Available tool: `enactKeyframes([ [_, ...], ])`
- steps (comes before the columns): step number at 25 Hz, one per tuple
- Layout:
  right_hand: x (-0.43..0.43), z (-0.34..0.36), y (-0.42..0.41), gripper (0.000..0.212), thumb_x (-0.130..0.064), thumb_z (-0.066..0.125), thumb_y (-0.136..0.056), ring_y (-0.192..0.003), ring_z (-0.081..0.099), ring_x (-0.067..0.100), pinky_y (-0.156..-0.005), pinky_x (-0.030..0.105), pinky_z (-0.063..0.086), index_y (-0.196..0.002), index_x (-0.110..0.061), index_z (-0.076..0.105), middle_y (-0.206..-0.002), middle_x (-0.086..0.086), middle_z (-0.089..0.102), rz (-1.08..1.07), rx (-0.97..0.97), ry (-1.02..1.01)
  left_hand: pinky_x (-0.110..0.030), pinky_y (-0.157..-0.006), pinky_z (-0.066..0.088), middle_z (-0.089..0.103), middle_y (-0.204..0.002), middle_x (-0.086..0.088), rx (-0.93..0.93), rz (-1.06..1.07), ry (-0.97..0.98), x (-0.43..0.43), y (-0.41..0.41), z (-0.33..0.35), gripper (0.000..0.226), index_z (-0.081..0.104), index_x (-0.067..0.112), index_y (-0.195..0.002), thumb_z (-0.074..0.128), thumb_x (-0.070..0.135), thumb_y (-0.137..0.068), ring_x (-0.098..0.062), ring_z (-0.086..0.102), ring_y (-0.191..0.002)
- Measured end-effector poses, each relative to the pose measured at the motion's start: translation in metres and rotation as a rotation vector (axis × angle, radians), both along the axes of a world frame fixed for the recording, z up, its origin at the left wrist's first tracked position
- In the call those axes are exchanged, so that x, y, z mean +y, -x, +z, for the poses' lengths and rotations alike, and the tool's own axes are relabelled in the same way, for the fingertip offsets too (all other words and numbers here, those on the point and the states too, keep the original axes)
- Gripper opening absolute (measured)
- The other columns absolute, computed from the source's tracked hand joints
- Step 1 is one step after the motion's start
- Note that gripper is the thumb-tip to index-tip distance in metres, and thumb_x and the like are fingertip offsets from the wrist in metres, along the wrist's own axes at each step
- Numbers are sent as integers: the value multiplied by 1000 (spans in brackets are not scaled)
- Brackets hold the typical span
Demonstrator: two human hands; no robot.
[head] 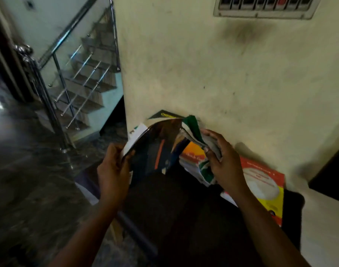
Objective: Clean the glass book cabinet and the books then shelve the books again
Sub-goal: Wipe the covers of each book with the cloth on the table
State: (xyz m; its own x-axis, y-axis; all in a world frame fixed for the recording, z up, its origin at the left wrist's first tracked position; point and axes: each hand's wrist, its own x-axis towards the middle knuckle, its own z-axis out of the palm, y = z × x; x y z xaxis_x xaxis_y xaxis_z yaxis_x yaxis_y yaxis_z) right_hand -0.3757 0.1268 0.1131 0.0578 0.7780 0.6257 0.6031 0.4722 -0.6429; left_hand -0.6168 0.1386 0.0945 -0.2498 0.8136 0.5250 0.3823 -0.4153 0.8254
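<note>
Left hand (114,170) grips edge of dark glossy book (155,149), held before cream wall (203,74). Right hand (225,160) clutches crumpled green-white bundle (195,132), cloth or paper unclear. Red-yellow book (265,182) lies flat just beside.

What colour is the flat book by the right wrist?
Flat book: red-orange, yellow lower band, pale circle; head view.

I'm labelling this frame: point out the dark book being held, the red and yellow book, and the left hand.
dark book (149,151): head view, middle of its glossy cover.
red and yellow book (265,182): head view, pale front panel.
left hand (112,170): head view, back of hand.
</note>
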Motion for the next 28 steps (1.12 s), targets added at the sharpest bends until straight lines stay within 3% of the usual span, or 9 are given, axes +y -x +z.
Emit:
enactKeyframes([
  [3,26,11,2,42,-1,53,-91,-121,46,10,-98,19,39,-125,-26,48,-128,-9,50,-12,-2,-11,-4,-63,44,58,-99,4,150,-19,-198,52,-2,24,22,56,10,-105,57,-3,-87,3,55,-77],
  [5,43,12,5,45,3,53,-90,-117,43,2,-95,8,35,-124,-28,47,-123,-18,47,-43,-30,-29,-20,-82,51,58,-110,3,237,-86,-296,98,-12,30,30,58,7,-114,59,-4,-86,-5,58,-97],
  [7,61,9,6,46,4,52,-90,-115,39,-4,-92,1,30,-123,-29,46,-121,-22,44,-75,-20,13,-43,-104,36,59,-122,-7,447,-137,-402,153,-20,19,34,55,6,-118,56,-4,-86,-14,44,-122],
  [9,76,-4,3,44,2,52,-92,-119,41,4,-97,12,34,-126,-26,48,-126,-11,48,-142,6,75,-52,-114,16,55,-132,-12,766,-208,-478,209,-21,-13,34,50,13,-123,42,7,-91,-19,28,-136],
  [13,88,-35,1,43,4,52,-90,-120,46,10,-98,13,34,-128,-16,52,-129,-3,52,-263,-2,122,-47,-116,-5,43,-145,-7,994,-443,-388,256,-25,-90,40,48,24,-132,31,22,-96,-17,8,-145],
  [17,88,-58,4,42,3,53,-90,-123,46,6,-105,24,37,-127,-16,52,-130,-7,51,-313,23,170,-62,-110,7,44,-142,-11,1120,-383,-383,270,-26,-119,75,26,38,-142,62,24,-78,-23,5,-143],
  [21,67,-61,0,41,-4,50,-90,-119,45,5,-99,16,34,-126,-24,47,-127,-9,49,-399,13,179,-67,-105,18,31,-147,-10,825,-581,-270,247,-42,-107,69,28,36,-141,49,43,-76,-38,14,-140],
  [25,30,-67,-20,41,4,56,-87,-111,47,12,-90,10,31,-127,-5,52,-121,9,57,-646,2,238,-37,-103,32,47,-135,-11,404,-808,-121,163,-103,-107,45,49,21,-127,51,33,-84,-28,38,-128],
  [28,-6,-75,-38,43,4,55,-89,-100,62,29,-80,21,49,-130,-9,50,-116,14,61,-743,80,354,-22,-93,41,53,-124,-3,205,-1032,317,109,-152,-123,32,52,12,-125,55,14,-93,-21,51,-118],
])
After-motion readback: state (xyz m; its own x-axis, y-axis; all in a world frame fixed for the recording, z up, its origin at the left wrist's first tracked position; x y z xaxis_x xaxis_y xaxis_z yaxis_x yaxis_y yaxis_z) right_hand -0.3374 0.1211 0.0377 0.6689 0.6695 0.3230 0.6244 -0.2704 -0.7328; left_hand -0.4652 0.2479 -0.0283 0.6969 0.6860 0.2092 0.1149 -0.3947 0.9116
